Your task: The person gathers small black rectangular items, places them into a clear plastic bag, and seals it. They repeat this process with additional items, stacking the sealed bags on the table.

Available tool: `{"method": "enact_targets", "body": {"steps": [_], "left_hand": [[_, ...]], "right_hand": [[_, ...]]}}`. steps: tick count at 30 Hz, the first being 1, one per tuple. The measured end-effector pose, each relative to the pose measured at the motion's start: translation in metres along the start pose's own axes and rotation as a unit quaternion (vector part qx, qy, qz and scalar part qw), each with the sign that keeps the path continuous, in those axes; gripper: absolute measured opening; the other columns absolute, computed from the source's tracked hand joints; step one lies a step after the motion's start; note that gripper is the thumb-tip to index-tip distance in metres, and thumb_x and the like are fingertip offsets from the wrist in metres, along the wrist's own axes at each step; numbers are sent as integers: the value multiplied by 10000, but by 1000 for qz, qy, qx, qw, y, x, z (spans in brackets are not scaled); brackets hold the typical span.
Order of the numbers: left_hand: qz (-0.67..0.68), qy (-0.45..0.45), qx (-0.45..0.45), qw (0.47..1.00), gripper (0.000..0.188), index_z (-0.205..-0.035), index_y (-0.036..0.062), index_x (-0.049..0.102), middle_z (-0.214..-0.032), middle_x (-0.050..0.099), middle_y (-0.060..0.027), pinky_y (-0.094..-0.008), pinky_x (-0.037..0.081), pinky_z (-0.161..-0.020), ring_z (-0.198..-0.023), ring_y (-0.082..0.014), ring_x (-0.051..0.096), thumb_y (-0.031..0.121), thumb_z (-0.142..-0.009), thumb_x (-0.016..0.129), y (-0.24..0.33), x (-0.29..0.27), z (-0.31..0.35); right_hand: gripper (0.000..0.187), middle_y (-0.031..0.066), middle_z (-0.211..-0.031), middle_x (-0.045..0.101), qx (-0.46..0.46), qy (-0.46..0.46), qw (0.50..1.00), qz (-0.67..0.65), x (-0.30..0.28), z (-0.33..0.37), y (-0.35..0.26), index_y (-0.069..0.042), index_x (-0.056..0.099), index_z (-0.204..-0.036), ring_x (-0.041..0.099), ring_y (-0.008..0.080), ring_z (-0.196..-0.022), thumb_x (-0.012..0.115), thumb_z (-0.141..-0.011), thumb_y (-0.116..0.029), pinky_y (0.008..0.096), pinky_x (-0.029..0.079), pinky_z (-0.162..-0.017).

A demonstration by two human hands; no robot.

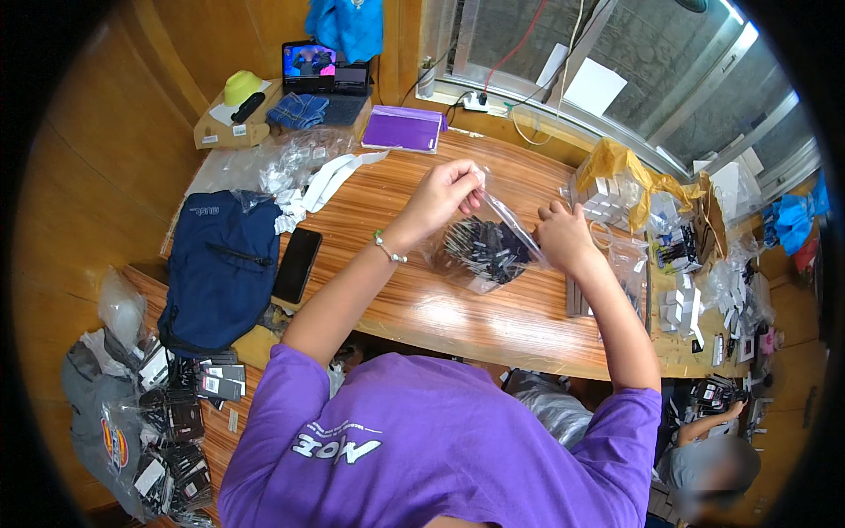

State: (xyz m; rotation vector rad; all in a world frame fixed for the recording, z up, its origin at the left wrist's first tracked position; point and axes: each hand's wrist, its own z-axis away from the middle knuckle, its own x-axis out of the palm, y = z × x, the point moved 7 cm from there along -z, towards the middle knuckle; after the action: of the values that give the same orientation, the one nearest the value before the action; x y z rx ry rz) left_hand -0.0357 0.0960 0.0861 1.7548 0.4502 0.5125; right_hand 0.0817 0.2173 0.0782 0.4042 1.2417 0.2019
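Note:
A clear plastic bag (482, 255) stands on the striped wooden table in front of me, filled with many small black and white pieces that I cannot make out singly. Its top edge stretches slantwise between my hands. My left hand (447, 192) pinches one upper corner of the bag, thumb against fingers, with a beaded bracelet at the wrist. At the other end of that edge, my right hand (565, 236) has its fingers curled in and closed on the bag; its fingertips are partly hidden.
Left lie a black phone (297, 266), a navy bag (218, 264) and crumpled plastic. Farther back are a purple folder (402, 128) and a laptop (339, 104). Small white boxes (607, 198) and another clear bag (627, 264) sit right. Another person (711, 462) works at lower right.

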Motion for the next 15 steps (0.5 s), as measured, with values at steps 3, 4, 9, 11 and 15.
{"method": "enact_targets", "body": {"steps": [3, 4, 9, 11, 15], "left_hand": [[-2, -12, -16, 1000, 206, -758, 83, 509, -695, 497, 30, -185, 424, -577, -625, -40, 488, 200, -919, 454, -4, 5, -10], [-1, -9, -13, 1000, 208, -752, 88, 506, -691, 486, 35, -186, 407, -571, -618, -38, 469, 201, -918, 452, -4, 4, -14], [-33, -31, 20, 999, 220, -740, 96, 509, -659, 439, 55, -191, 336, -561, -595, -39, 398, 211, -915, 443, 6, 26, -39], [-48, -40, 18, 998, 229, -734, 80, 521, -647, 444, 54, -192, 338, -551, -592, -44, 401, 211, -909, 454, 6, 47, -48], [-130, -131, -18, 983, 250, -720, 63, 530, -638, 455, 47, -222, 368, -547, -598, -59, 426, 219, -903, 463, -16, 94, -65]], "right_hand": [[274, 83, -1012, 628, -42, -111, 988, -96, -2, 17, -9, -73, 682, -897, 557, 242, -1000, 603, -774, -305, 430, 409, -884], [293, 94, -995, 640, -57, -168, 974, -141, -8, 25, -13, -68, 682, -896, 577, 248, -976, 609, -779, -326, 405, 426, -871], [566, 113, -1113, 578, -29, 196, 747, -634, 0, 23, 60, -89, 617, -1086, 535, 211, -1013, 542, -780, -560, 365, 416, -844], [647, 118, -1218, 504, 144, 187, 595, -769, 73, 13, 55, -107, 535, -1199, 491, 238, -1076, 476, -799, -613, 414, 385, -891], [804, 132, -1340, 391, 141, -116, 169, -969, 173, -3, -62, -117, 401, -1323, 436, 297, -1144, 395, -784, -713, 518, 348, -942]]}}
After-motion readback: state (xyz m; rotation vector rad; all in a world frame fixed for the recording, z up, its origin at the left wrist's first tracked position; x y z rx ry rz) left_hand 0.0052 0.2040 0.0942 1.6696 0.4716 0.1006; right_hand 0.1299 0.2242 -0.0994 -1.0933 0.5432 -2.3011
